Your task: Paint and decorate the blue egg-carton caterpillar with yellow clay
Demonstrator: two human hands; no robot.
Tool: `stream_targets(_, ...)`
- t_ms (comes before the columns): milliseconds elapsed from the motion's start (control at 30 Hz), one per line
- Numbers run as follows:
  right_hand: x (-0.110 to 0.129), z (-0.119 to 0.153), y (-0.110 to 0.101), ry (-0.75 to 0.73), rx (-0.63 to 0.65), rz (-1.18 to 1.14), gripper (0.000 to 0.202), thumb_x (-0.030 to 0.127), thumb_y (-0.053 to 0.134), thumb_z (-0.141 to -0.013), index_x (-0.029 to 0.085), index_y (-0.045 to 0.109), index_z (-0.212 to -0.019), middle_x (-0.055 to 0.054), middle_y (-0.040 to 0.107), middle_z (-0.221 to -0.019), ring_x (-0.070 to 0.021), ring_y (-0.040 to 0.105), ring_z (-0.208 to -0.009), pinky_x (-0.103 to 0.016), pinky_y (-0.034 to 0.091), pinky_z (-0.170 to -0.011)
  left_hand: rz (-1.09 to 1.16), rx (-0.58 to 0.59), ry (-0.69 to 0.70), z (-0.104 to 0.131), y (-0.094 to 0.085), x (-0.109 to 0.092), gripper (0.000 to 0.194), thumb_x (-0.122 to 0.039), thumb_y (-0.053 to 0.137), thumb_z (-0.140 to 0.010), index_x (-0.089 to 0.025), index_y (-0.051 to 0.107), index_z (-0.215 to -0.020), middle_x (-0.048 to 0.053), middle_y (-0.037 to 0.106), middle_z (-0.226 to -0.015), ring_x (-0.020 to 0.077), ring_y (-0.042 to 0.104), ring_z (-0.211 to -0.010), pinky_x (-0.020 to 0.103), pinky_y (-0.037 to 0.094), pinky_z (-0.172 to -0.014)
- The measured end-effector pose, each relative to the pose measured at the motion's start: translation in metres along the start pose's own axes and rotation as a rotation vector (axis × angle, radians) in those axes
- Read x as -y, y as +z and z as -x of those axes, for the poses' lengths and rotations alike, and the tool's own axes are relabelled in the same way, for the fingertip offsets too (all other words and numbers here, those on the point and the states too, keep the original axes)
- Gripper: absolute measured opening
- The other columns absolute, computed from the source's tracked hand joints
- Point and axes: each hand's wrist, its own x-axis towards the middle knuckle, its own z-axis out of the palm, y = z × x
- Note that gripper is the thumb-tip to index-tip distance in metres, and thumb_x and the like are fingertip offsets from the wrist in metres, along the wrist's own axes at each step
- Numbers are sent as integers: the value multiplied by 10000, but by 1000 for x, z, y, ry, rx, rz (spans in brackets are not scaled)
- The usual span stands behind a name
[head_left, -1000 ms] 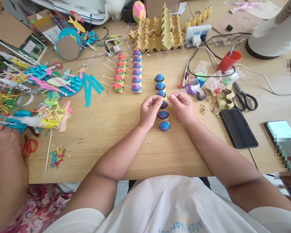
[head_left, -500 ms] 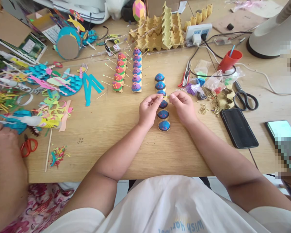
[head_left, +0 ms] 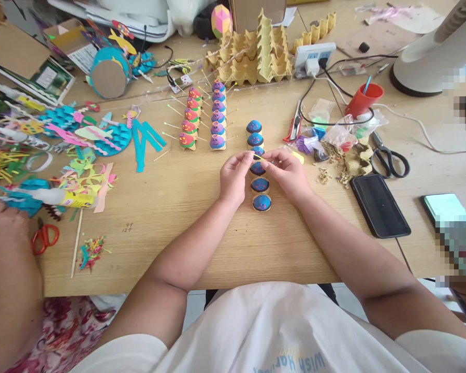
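My left hand (head_left: 233, 177) and my right hand (head_left: 286, 170) meet over a row of blue-painted egg-carton cups. Between their fingertips they pinch a thin yellow strip (head_left: 259, 158); its material is too small to make out. Below the hands, the nearest blue cup (head_left: 261, 202) has a dark rim and small pink face marks. Another blue cup (head_left: 253, 126) stands at the row's far end, and my fingers partly cover the middle ones. Beyond my right fingers a yellow piece (head_left: 298, 157) shows in part.
Left of the blue row stand a purple row (head_left: 218, 128) and a red-green row (head_left: 188, 127) with thin pin-like sticks. A box cutter (head_left: 294, 123), clay bags (head_left: 339, 132), black scissors (head_left: 390, 158) and a phone (head_left: 380, 205) lie right. A co-worker's hand (head_left: 3, 223) rests left.
My right hand has shifted slightly left, closer to my left hand. The yellow strip now tilts down to the right, and a yellow piece shows beyond my right hand.
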Motion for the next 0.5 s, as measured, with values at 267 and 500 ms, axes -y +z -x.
stream_targets(267,2,0,-1,-80,-16,106,541,794,851,-791,258,779,-812,-17,695,-877,-181,585,-851,-364,445,-798,-25,11,1,1,1,-2,404,-565,989,-742,-226,815,-877,-6,777,-812,109,696,-772,282,593,-831)
stream_targets(500,5,1,2,16,-66,-104,589,807,893,-718,247,732,-803,32,627,-782,-139,507,-752,-332,435,-773,-32,50,47,2,0,-2,510,-671,993,-678,-234,833,-886,3,781,-821,124,701,-797,292,594,-834)
